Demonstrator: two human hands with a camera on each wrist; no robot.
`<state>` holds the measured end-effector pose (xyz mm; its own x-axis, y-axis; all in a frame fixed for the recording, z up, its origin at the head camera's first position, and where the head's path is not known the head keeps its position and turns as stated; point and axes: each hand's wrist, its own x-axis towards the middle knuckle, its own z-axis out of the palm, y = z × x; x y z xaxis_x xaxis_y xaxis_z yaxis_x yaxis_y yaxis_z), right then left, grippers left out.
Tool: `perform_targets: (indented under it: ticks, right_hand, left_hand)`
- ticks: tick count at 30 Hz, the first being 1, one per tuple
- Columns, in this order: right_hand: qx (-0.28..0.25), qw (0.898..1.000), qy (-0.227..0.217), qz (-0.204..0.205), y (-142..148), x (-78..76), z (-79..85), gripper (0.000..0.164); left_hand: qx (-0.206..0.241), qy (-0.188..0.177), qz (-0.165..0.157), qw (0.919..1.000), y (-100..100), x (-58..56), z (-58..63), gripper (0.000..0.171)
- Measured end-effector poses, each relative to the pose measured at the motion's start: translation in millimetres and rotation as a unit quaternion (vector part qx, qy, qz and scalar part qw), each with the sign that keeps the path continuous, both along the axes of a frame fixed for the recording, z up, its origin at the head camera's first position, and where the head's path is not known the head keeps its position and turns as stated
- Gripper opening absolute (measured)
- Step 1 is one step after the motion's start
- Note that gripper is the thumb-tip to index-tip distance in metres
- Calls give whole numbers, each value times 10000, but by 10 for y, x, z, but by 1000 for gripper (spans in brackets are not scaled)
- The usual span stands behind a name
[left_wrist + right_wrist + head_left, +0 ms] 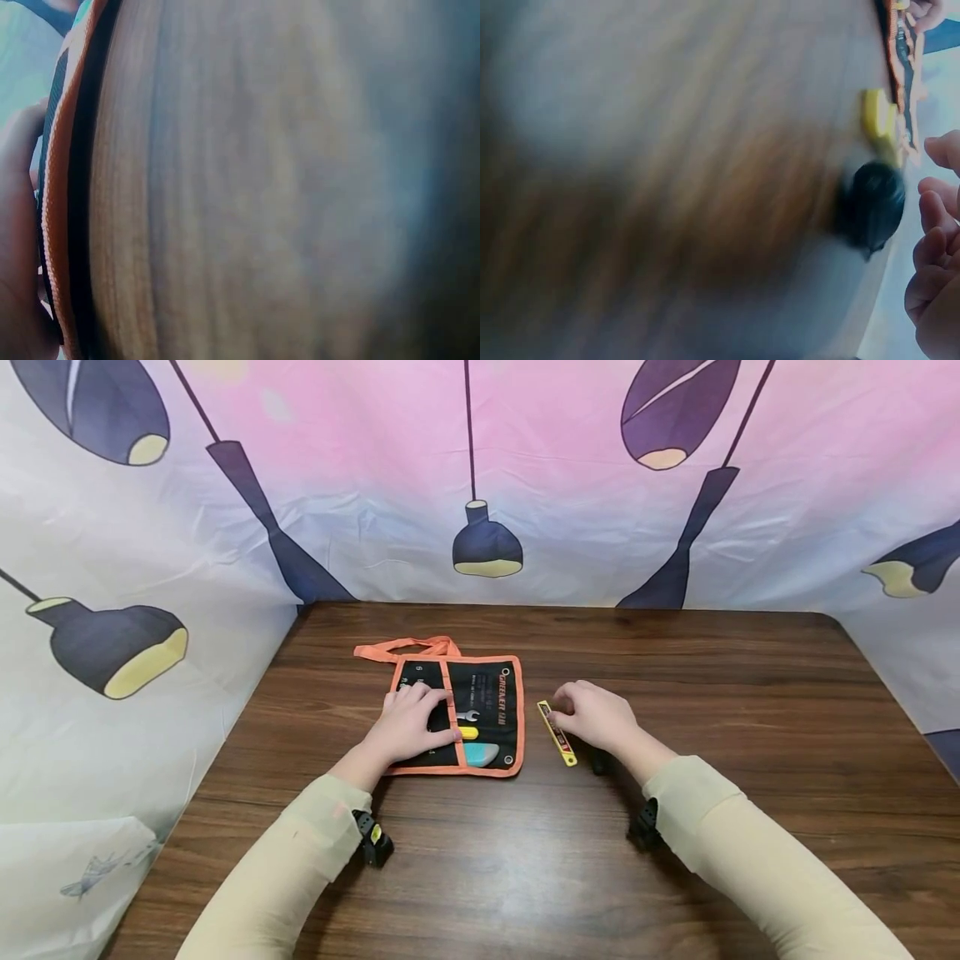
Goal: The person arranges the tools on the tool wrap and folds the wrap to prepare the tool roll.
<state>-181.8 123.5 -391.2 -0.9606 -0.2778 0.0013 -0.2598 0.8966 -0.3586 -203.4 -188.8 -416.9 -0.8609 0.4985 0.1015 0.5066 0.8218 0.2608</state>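
My left hand (407, 724) rests on a black tool pouch (491, 685) with orange trim, fingers spread across its left part. Out of the pouch's pockets stick a wrench head (469, 716), a yellow-ended tool (468, 732) and a teal rounded tool end (481, 754). To the right of it lies a slim yellow case (561, 743) with a dark printed label. Over its right side hovers my right hand (597, 717), fingers loosely bent. Below that hand a black rounded object (877, 202) shows, apart from the fingers in the right wrist view; its kind is unclear.
An orange strap (408, 648) lies behind the pouch on the dark wooden table (750, 693). A printed cloth (405, 485) hangs behind the table's back edge and along the left side.
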Motion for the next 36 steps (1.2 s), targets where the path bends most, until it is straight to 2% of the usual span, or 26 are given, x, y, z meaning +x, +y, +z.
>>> perform_targets:
  ticks: [3, 10, 17, 28, 36]
  right_hand:
    - [-21, 10000, 3, 33, 90, 63, -26, 32]
    - [-101, 9999, 120, -13, 278, 162, -106, 30]
    - [-216, 9995, 235, -1, 405, 236, -152, 34]
    - [-256, 9982, 481, 233, 352, 344, -172, 31]
    - [-72, 9976, 618, 295, 294, 388, -212, 37]
  left_hand:
    - [-106, -9, 65, 9999, -10, -30, 9, 69]
    - [-92, -36, -6, 10000, -31, -89, 29, 71]
    - [-187, -92, 26, 9998, -36, -98, 26, 70]
    - [-22, -66, 48, 10000, -17, -102, -51, 70]
    - [27, -93, 75, 9999, -10, -89, -72, 71]
